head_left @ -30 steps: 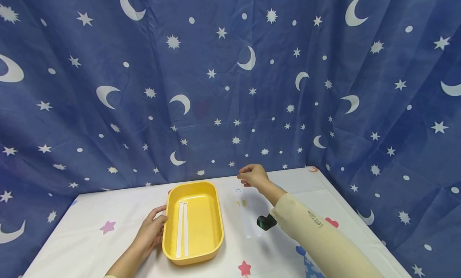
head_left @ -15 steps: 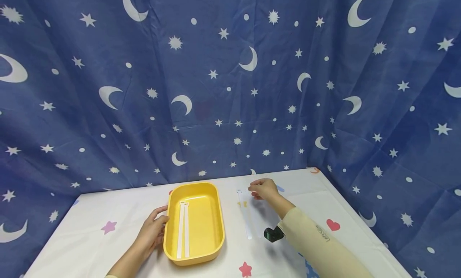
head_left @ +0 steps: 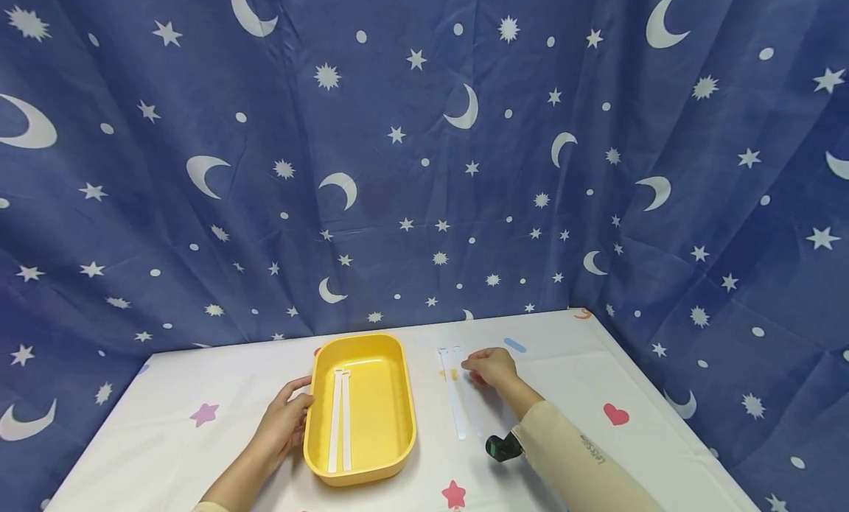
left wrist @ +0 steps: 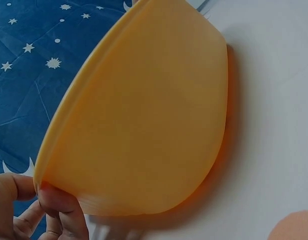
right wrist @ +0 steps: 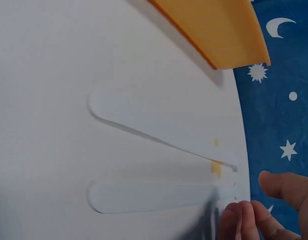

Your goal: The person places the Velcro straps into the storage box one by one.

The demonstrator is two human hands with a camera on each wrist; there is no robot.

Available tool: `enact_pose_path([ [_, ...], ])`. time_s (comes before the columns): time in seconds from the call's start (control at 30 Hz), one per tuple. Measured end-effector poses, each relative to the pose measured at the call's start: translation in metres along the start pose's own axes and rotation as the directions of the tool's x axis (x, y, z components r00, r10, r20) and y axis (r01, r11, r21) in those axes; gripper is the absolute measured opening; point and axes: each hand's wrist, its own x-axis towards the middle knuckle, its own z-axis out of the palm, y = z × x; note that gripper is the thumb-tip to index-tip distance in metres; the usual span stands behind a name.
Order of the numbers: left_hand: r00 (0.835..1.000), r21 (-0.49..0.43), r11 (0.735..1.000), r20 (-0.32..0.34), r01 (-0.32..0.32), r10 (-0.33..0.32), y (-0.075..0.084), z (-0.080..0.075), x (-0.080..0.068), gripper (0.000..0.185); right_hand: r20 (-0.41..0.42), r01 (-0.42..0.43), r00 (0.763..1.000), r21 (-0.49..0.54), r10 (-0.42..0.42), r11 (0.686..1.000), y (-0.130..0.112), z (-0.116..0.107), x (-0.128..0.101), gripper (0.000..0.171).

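Observation:
My left hand (head_left: 278,423) holds the left side of a yellow plastic tray (head_left: 391,457); in the left wrist view its fingers (left wrist: 63,202) meet the tray's edge. Inside the tray lie two long white straps with slotted ends, a left strap (head_left: 334,423) and a right strap (head_left: 346,423). To the tray's right, two similar pale straps lie on the table: one nearer the tray (right wrist: 143,125) and one farther away (right wrist: 143,197). My right hand (head_left: 492,366) is at the slotted end of the farther strap, its thumb (right wrist: 279,185) apart from the fingers.
A white cloth with printed shapes covers the table (head_left: 166,423). Behind and to the right hangs a blue curtain (head_left: 398,202) with moons and stars. A dark wrist camera (head_left: 502,447) sits below my right sleeve (head_left: 577,460).
My right hand has come down and toward me, from above the far ends of the table straps to beside the right one. My left hand stays at the tray.

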Motion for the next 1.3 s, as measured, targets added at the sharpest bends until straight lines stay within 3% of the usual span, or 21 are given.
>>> enact_pose_path([
  [0.23, 1.0, 0.003, 1.0, -0.003, -0.002, 0.002, 0.0, 0.001, 0.001, 0.052, -0.059, 0.085, 0.994, -0.139, -0.094, 0.987, 0.014, 0.01, -0.006, 0.023],
  [0.53, 1.0, -0.001, 1.0, -0.014, 0.002, -0.002, 0.0, 0.0, 0.002, 0.052, -0.162, 0.184, 0.961, -0.231, -0.225, 0.955, 0.021, 0.022, -0.015, 0.027],
  [0.9, 1.0, 0.006, 1.0, -0.011, 0.0, 0.0, 0.0, 0.001, 0.002, 0.054, -0.196, 0.191, 0.951, -0.236, -0.239, 0.953, 0.026, 0.027, -0.017, 0.025],
  [1.1, 1.0, 0.009, 1.0, -0.016, 0.002, -0.002, -0.001, 0.002, 0.001, 0.052, -0.199, 0.213, 0.941, -0.278, -0.273, 0.937, 0.028, 0.024, -0.017, 0.021],
  [1.3, 1.0, 0.005, 1.0, -0.013, 0.001, -0.001, 0.0, 0.003, 0.001, 0.053, -0.19, 0.213, 0.944, -0.279, -0.271, 0.936, 0.025, 0.022, -0.016, 0.019],
])
